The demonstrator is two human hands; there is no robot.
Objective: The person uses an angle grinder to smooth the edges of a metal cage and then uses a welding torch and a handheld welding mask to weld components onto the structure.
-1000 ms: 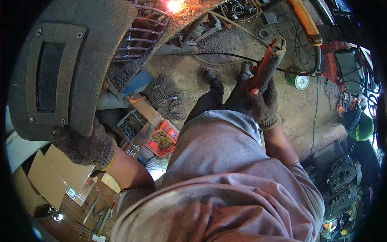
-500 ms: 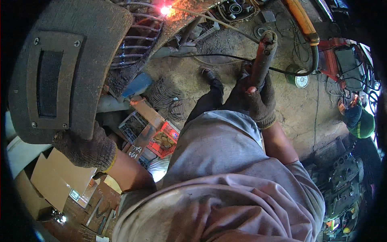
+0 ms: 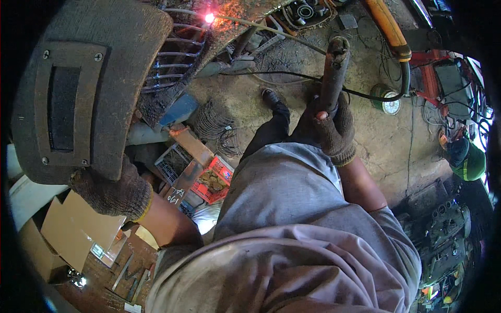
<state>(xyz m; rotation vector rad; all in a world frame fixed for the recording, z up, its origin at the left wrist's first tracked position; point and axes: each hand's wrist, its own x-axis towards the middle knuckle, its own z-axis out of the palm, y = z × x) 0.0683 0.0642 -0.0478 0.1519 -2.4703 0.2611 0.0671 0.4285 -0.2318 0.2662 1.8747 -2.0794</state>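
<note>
A: Cluttered workshop, stained floor (image 3: 381, 156) lying well below the hands. Biggest item up close?

B: Hand-held welding shield (image 3: 117, 99), upper left. Brown, scuffed, roughly upright; dark rectangular window set in a frame with a screw at each corner.

A: Next size down?

B: Opened cardboard box (image 3: 78, 229), lower left, below the left hand (image 3: 112, 190). Then a row of curved metal bars (image 3: 177, 53), showing just past the shield's right edge, rust-brown metal alongside. Red plastic crate (image 3: 204, 195) nearer the middle, round pieces inside. Wire coil (image 3: 211, 122) just above it in the view.

A: Left grip?

B: Brown knitted glove, yellow at the cuff. Fingers folded at the shield's lower edge, bearing it up. Any handle is hidden.

A: And the right hand (image 3: 336, 133)?

B: Matching glove, well apart from the left. Fingers wrapped round an electrode holder (image 3: 334, 75), firmly closed. Holder leans slightly, worn end toward the top of the view. One bare fingertip shows.

A: Smallest?

B: Welding rod (image 3: 271, 30), thin, slanting up and left from the holder's worn end. Far tip meets a glaring pinkish spot (image 3: 210, 18) near the bars, orange glow beside it. Can't tell tip from metal; glare covers both.
</note>
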